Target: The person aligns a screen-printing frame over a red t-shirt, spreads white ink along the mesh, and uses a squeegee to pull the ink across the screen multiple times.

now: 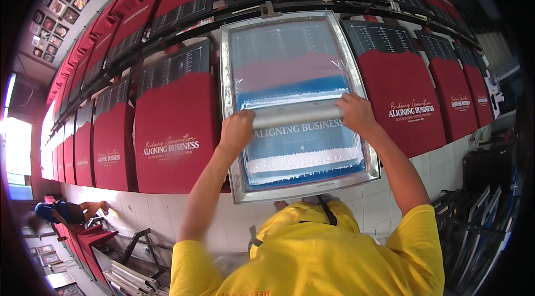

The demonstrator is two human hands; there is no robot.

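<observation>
My left hand (237, 131) and my right hand (358, 112) are closed round the two ends of a squeegee (298, 113) with a pale, rounded handle. It lies crosswise on a screen printing frame (227, 62) with a metal rim. Blue borders the mesh, and a band of white ink (304, 158) lies on the side nearest me. More white streaks show just beyond the squeegee. White lettering appears in the stencil area below the handle. Through the far mesh a red shirt on a dark board shows faintly. The squeegee's blade is hidden under its handle.
Printed red shirts (174, 109) on dark boards flank the frame at left, with another red shirt (398, 95) at right. A dark rail (189, 26) and a second shirt row lie beyond. Screens (485, 207) lean at lower right. Another person (69, 211) is at far left.
</observation>
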